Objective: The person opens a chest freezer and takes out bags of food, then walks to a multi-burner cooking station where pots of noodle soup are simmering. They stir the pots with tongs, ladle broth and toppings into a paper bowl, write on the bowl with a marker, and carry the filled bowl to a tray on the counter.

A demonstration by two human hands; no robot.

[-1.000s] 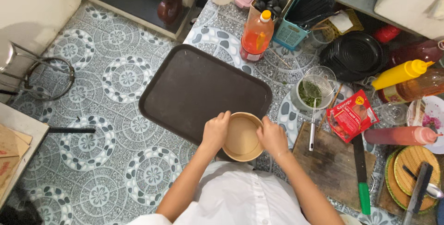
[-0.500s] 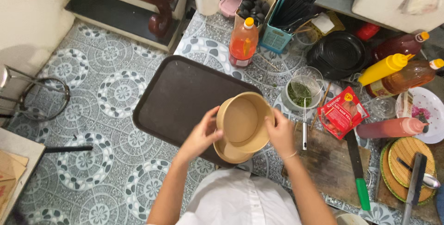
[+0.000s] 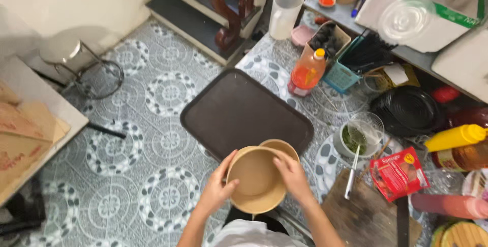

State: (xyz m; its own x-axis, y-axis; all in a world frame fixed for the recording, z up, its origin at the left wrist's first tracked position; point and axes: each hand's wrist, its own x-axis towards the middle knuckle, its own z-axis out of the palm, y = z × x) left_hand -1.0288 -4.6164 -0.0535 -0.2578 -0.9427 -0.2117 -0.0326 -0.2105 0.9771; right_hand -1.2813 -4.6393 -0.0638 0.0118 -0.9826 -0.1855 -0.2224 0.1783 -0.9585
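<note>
Two hands hold stacked tan paper bowls (image 3: 258,183) above the near edge of a dark rectangular tray (image 3: 239,112): left hand (image 3: 219,188) and right hand (image 3: 292,176) each grip the rim. Bottles crowd the table's right; the tray is bare.

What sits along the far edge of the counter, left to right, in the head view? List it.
White jug → pink dish → orange sauce bottle → teal basket → black bowl → yellow squeeze bottle.
</note>
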